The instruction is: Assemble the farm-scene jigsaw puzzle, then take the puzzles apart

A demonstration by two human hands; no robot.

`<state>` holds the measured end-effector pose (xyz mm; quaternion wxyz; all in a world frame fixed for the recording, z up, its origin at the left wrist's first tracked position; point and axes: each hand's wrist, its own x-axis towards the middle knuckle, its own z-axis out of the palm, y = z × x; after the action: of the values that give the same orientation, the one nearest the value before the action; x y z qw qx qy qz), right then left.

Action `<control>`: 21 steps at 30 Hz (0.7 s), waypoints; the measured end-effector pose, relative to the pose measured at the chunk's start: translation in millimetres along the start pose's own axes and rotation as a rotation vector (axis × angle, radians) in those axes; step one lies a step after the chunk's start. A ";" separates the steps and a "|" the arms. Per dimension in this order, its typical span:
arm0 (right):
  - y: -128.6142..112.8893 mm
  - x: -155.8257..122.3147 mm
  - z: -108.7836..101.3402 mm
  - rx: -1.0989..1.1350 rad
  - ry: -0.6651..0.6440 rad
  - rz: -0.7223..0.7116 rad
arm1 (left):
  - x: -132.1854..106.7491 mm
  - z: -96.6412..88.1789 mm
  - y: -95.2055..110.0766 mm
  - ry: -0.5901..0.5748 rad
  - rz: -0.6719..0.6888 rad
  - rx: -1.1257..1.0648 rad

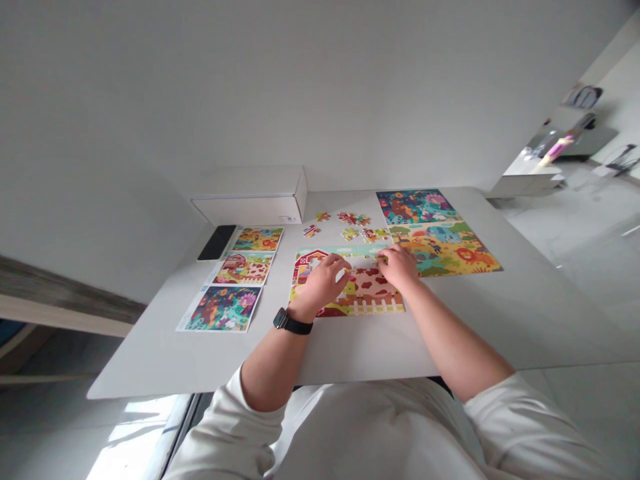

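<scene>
A partly assembled farm puzzle (pixel 367 303) with a red barn and white fence lies in front of me on the white table (pixel 525 313). My left hand (pixel 325 281), with a black watch on the wrist, rests on the puzzle's left half, fingers curled and pressing down near its middle. My right hand (pixel 399 265) lies on the puzzle's upper right part, fingers bent together on the pieces. Whether either hand holds a loose piece is hidden. Several loose pieces (pixel 350 225) lie scattered beyond the puzzle.
Two finished puzzles (pixel 435 230) lie at the right, one blue, one orange. Three reference picture cards (pixel 235 280) sit in a column at the left, beside a black phone (pixel 217 242). A white box (pixel 253 197) stands at the table's far edge against the wall.
</scene>
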<state>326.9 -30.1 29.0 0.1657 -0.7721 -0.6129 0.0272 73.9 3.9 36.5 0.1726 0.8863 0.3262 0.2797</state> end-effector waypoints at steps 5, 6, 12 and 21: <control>-1.8 0.1 -3.7 -0.057 -0.076 0.009 | -0.5 4.6 -2.4 -0.005 0.018 -0.013; -2.0 -0.2 -3.6 -0.062 -0.084 0.005 | -0.6 5.8 -3.3 -0.008 0.024 -0.014; 7.0 5.2 -1.2 -0.012 -0.073 -0.054 | -2.2 10.8 -3.1 0.019 -0.050 -0.029; 6.6 79.7 -12.5 -0.030 0.023 -0.188 | 1.4 -2.4 5.4 0.372 -0.292 -0.101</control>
<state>355.8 42.0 51.7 0.1630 -0.7138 -0.6811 -0.0066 76.0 1.1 41.6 0.1923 0.7533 0.4627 0.4260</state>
